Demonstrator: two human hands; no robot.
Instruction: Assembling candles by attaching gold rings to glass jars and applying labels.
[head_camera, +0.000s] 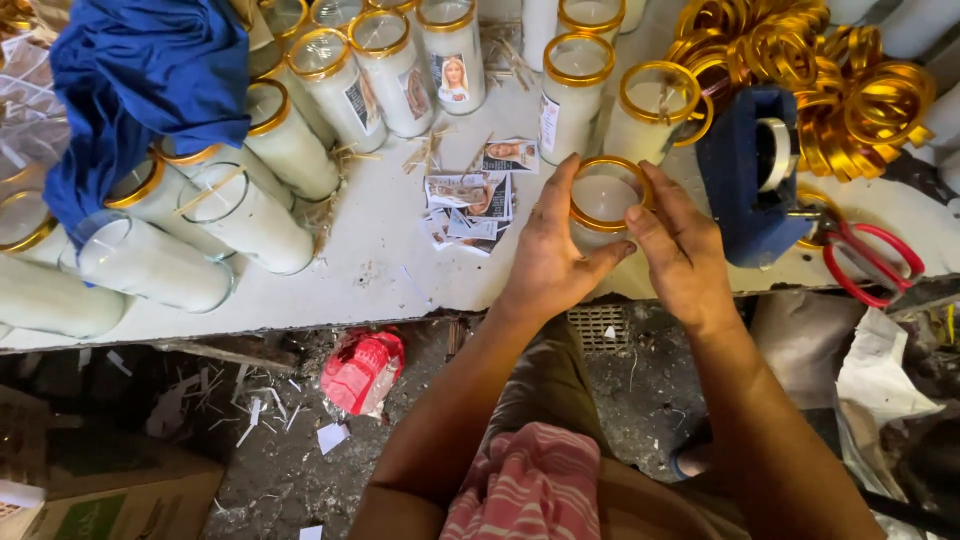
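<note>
- The left hand (548, 262) and the right hand (682, 250) both curl around one glass candle jar (603, 200) at the front edge of the white table (380, 270); the fingers are half closed on its sides, thumbs almost meeting in front
- A gold ring (609, 165) sits on the jar's rim; fingertips of both hands touch this ring
- The jar stands upright; its long axis is vertical and the open mouth points up toward the camera; white wax fills it
- I judge it rather heavy, stiff and fragile, with smooth glass that can slip; the best hold is around the side wall, not by the thin ring
- Just left lie small picture labels (470, 200); at the right a blue tape dispenser (745, 180), red scissors (870, 262) and a pile of gold rings (810, 70); more candle jars (250, 215) stand and lie behind
</note>
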